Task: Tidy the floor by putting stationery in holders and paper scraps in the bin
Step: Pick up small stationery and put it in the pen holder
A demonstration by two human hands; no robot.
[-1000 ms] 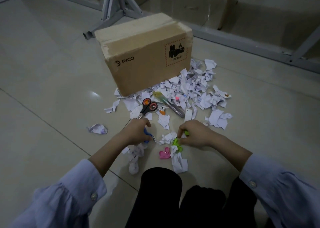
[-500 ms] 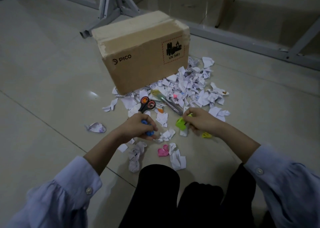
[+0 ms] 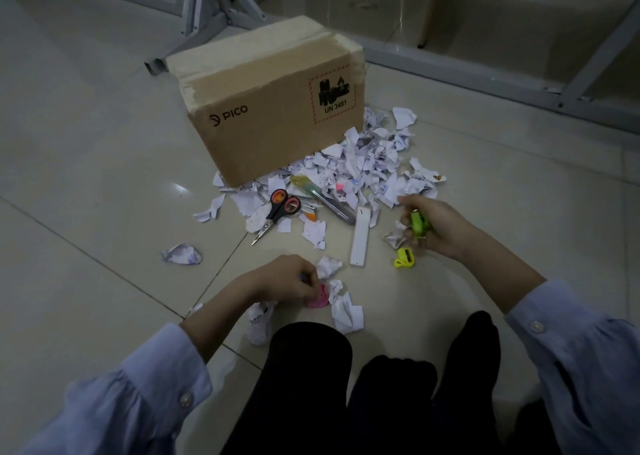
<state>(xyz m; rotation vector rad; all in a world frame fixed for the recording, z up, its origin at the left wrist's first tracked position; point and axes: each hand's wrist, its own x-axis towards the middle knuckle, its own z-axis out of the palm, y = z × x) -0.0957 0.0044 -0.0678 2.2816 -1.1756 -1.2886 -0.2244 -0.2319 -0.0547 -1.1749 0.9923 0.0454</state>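
Observation:
My left hand (image 3: 287, 280) is curled low over the floor, its fingertips on a pink item (image 3: 317, 300). A bit of a small blue item (image 3: 303, 276) shows inside its fingers. My right hand (image 3: 438, 226) grips a small green item (image 3: 419, 222) just above the floor. A yellow sharpener (image 3: 404, 258) lies below that hand. Orange-handled scissors (image 3: 280, 209), a long pen-like tool (image 3: 323, 198) and a white bar (image 3: 360, 238) lie on the tiles. Torn paper scraps (image 3: 367, 164) are heaped in front of a cardboard box (image 3: 270, 108).
A crumpled paper ball (image 3: 181, 254) lies alone at the left. More crumpled scraps (image 3: 344, 311) sit by my knees. Grey metal frame legs (image 3: 207, 8) stand behind the box. Bare tiles stretch to the left.
My left hand has drawn back towards me and down onto the pink item. My right hand has moved right with the green item, uncovering the white bar and the yellow sharpener.

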